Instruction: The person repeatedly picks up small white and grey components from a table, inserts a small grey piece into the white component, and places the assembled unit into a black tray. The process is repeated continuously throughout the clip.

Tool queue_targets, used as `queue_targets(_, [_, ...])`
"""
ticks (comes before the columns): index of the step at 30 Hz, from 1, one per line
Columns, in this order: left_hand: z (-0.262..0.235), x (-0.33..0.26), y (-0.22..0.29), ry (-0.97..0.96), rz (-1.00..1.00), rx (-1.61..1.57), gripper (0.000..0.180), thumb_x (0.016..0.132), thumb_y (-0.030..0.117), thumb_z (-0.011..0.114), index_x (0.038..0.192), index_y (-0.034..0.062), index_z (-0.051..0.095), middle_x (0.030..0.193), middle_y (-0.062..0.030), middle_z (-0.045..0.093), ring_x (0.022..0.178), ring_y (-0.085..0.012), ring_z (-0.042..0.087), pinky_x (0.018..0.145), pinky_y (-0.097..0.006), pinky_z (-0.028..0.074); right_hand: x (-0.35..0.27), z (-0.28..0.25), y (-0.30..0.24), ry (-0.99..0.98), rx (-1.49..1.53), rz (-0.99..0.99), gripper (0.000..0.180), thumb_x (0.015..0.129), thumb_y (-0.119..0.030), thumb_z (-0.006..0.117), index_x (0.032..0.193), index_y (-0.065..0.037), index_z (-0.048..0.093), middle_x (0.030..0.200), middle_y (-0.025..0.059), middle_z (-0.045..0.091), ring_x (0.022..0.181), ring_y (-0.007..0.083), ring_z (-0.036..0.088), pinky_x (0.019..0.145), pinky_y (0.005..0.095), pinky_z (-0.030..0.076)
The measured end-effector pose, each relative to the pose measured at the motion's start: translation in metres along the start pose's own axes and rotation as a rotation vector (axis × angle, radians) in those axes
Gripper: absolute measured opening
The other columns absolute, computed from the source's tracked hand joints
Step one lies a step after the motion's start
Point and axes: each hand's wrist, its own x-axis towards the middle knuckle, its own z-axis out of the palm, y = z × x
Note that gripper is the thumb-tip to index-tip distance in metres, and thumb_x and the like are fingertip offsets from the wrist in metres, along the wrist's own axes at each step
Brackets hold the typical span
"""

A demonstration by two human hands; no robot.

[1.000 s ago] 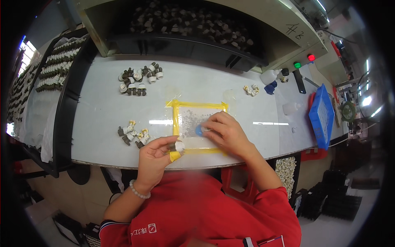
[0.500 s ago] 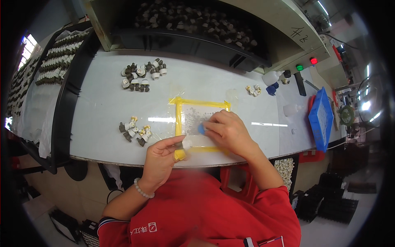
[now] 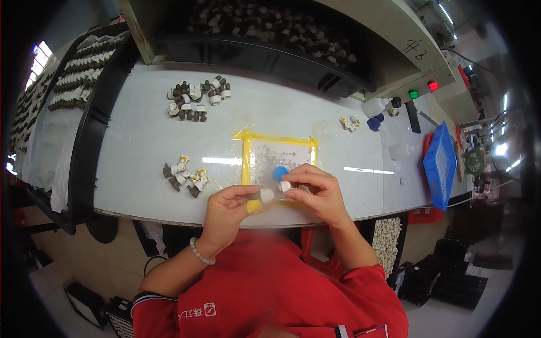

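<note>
Both hands are raised off the yellow-bordered mat [image 3: 279, 147] and meet just above the near edge of the white counter [image 3: 141, 141]. Earlier, the right hand lay flat on the mat and the left hand rested at its lower left corner; both have since drawn toward the body.

Left hand [image 3: 225, 211]: grip pressed together on a small part with a dark body and a white end [image 3: 262, 195], thumb and fingers closed around it.

Right hand [image 3: 315, 194]: fingertips pinch a small white cap [image 3: 285, 186], held touching or just beside the white end of the left hand's part; contact cannot be confirmed.

A small blue round piece [image 3: 280, 172] lies on the mat just beyond the right-hand fingertips. Earlier it was partly covered by that hand; it is now exposed.

A near cluster of dark-and-white parts [image 3: 183, 174] lies to the left of the mat. A far cluster of the same parts [image 3: 197, 98] sits toward the back. A blue tray [image 3: 440, 166] stands at the right end.
</note>
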Motion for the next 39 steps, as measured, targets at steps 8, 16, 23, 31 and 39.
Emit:
queue_targets(8, [-0.006, -0.001, -0.004, -0.036, -0.009, -0.024, 0.024, 0.085, -0.007, 0.059, 0.109, -0.0073, 0.059, 0.108, -0.0165, 0.063, 0.099, -0.0191, 0.062, 0.086, -0.029, 0.052, 0.001, 0.004, -0.013, -0.100, -0.143, -0.027, 0.027, 0.073, -0.001, 0.073, 0.099, 0.001, 0.069, 0.091, 0.0075, 0.064, 0.082, 0.0150, 0.059, 0.071, 0.0249, 0.045])
queue_targets(16, [-0.009, -0.002, -0.009, -0.068, 0.011, 0.082, 0.020, 0.085, -0.006, 0.060, 0.104, -0.0066, 0.061, 0.104, -0.0138, 0.065, 0.096, -0.0167, 0.062, 0.086, -0.028, 0.052, 0.005, 0.003, -0.021, -0.243, -0.196, 0.007, 0.025, 0.073, -0.002, 0.073, 0.097, 0.001, 0.070, 0.088, 0.0084, 0.066, 0.077, 0.0161, 0.060, 0.067, 0.0250, 0.046])
queue_targets(23, [-0.007, -0.030, 0.037, -0.026, 0.066, 0.612, 0.027, 0.081, -0.005, 0.062, 0.108, -0.0077, 0.058, 0.104, -0.0170, 0.063, 0.086, -0.0205, 0.065, 0.079, -0.029, 0.053, 0.010, 0.019, -0.026, -0.364, -0.270, -0.026, 0.021, 0.078, -0.012, 0.067, 0.097, -0.003, 0.067, 0.092, 0.0090, 0.064, 0.087, 0.0235, 0.061, 0.076, 0.0318, 0.048])
queue_targets(31, [-0.062, -0.026, 0.105, 0.262, 0.565, 1.582, 0.042, 0.069, 0.001, 0.068, 0.110, -0.0003, 0.060, 0.110, -0.0167, 0.057, 0.106, -0.0304, 0.052, 0.090, -0.038, 0.044, 0.045, 0.064, -0.024, -0.356, -0.364, -0.367, 0.021, 0.077, -0.004, 0.067, 0.097, -0.006, 0.065, 0.100, 0.0086, 0.061, 0.092, 0.0280, 0.059, 0.078, 0.0345, 0.049])
queue_targets(39, [-0.074, -0.018, 0.107, 0.218, 0.412, 1.492, 0.039, 0.069, 0.003, 0.068, 0.108, 0.0023, 0.060, 0.116, -0.0178, 0.052, 0.109, -0.0326, 0.049, 0.094, -0.037, 0.040, 0.060, 0.080, -0.023, -0.333, -0.442, -0.464, 0.022, 0.075, -0.005, 0.068, 0.097, -0.008, 0.066, 0.107, 0.0113, 0.057, 0.099, 0.0293, 0.056, 0.080, 0.0364, 0.048])
